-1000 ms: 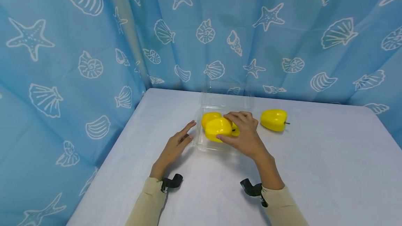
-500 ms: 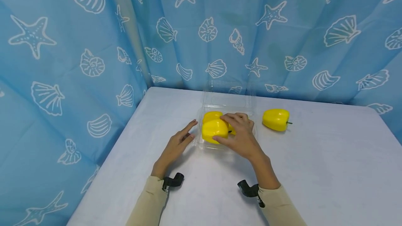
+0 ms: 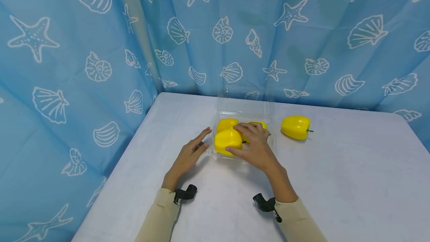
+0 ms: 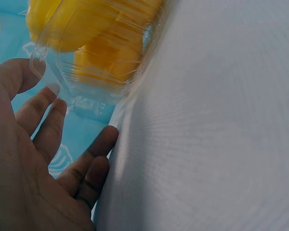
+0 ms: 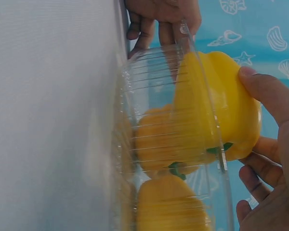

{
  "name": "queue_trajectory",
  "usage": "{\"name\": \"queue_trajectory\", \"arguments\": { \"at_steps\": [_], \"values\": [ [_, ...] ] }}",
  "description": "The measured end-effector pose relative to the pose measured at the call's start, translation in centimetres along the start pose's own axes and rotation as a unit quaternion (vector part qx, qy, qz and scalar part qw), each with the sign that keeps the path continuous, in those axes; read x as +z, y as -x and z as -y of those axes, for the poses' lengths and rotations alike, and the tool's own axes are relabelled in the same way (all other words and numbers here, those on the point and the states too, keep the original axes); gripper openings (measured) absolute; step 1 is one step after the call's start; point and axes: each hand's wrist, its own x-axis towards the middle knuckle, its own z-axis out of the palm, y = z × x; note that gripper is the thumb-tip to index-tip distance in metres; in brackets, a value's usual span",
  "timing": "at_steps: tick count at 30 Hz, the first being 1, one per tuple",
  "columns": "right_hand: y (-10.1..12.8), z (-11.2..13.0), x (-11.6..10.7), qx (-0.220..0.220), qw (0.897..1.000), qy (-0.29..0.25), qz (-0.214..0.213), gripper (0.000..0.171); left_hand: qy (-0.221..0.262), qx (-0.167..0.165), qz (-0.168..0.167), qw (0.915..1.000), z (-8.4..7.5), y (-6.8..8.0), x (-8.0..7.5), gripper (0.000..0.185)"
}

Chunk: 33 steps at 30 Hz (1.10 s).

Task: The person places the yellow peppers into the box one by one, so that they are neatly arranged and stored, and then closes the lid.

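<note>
Lower pepper (image 3: 228,142), pinched by right hand (image 3: 255,145) at frame centre, into front left of tray (image 3: 242,114) beside two peppers already inside, releasing only once seated, while flat, straight-fingered left hand (image 3: 188,157) braces tray's left wall against sliding.

Gripped pepper (image 3: 228,142): glossy yellow, on its side, front-left in clear container (image 3: 215,151).
Container: lid open, three peppers inside.
</note>
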Motion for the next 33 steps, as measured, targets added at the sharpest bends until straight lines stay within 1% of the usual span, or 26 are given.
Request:
{"name": "queue_trajectory", "arguments": {
  "at_steps": [9, 14, 19, 25, 29, 33],
  "values": [
    [0.0, -0.4, 0.6, -0.006, 1.0, 0.008, 0.001, 0.069, -0.006, -0.004, 0.005, 1.0, -0.1, -0.1, 0.0, 0.05],
    [0.1, -0.6, 1.1, 0.001, 0.999, 0.028, 0.016, 0.069, -0.01, -0.005, 0.006, 0.9999, -0.1, 0.0, 0.0, 0.05],
    [0.2, -0.7, 1.3, -0.003, 0.999, 0.036, 0.021, 0.07, -0.009, -0.002, 0.007, 0.9999, -0.3, -0.1, -0.1, 0.05],
    [0.0, -0.6, 1.3, 0.003, 0.999, 0.029, 0.021, 0.069, -0.006, -0.015, 0.009, 0.9998, -0.8, -0.1, -0.4, 0.05],
    [0.0, -0.4, 1.2, 0.012, 0.998, 0.05, 0.027, 0.068, -0.008, -0.024, 0.009, 0.9996, -0.8, -0.1, -0.3, 0.05],
    [0.1, -0.3, 1.1, 0.018, 0.996, 0.075, 0.035, 0.069, -0.006, -0.024, 0.01, 0.9996, -0.6, -0.1, -0.1, 0.05]
  ]
}}
